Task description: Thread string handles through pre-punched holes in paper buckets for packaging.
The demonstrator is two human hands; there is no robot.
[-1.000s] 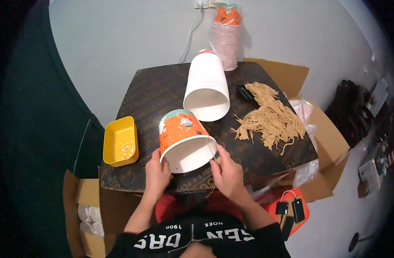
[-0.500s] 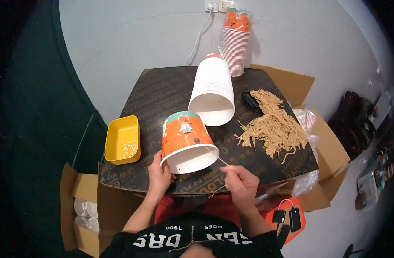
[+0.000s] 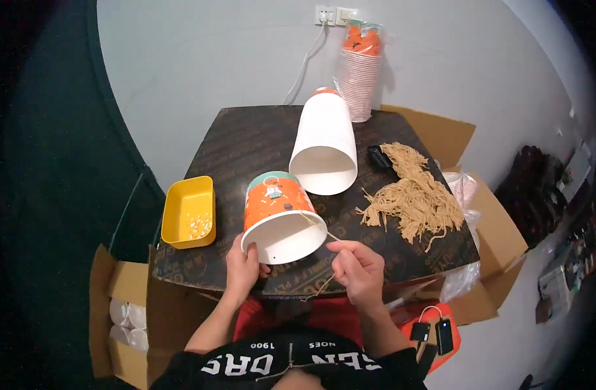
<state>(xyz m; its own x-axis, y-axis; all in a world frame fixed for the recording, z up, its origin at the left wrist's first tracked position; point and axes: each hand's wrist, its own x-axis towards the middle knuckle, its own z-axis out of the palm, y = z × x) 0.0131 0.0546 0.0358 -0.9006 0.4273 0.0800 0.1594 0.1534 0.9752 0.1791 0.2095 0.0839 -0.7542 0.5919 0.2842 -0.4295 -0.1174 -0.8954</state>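
Note:
An orange paper bucket (image 3: pixel 272 198) with a green base band and white rim lies tilted at the table's near edge, its mouth toward me. My left hand (image 3: pixel 243 265) grips its rim at the lower left, thumb at the inside edge. A small dark hole shows in the rim near that thumb. My right hand (image 3: pixel 359 270) is closed in a pinch on a tan string (image 3: pixel 334 238), just right of the bucket. From the pinch, the string runs up to the bucket's right side and over its mouth; a loose end dangles toward the lower left.
Behind the bucket lies a white stack of nested buckets (image 3: pixel 325 143). Tan strings (image 3: pixel 421 205) are heaped at right, a yellow tray (image 3: pixel 211 214) with small white pieces at left. A bagged cup stack (image 3: pixel 360 78) stands by the wall. Cardboard boxes (image 3: pixel 126 279) flank the table.
The bucket has tipped, showing more of its inside. My right hand has shifted slightly left, closer to the rim, with the string still pinched. My left hand keeps its grip.

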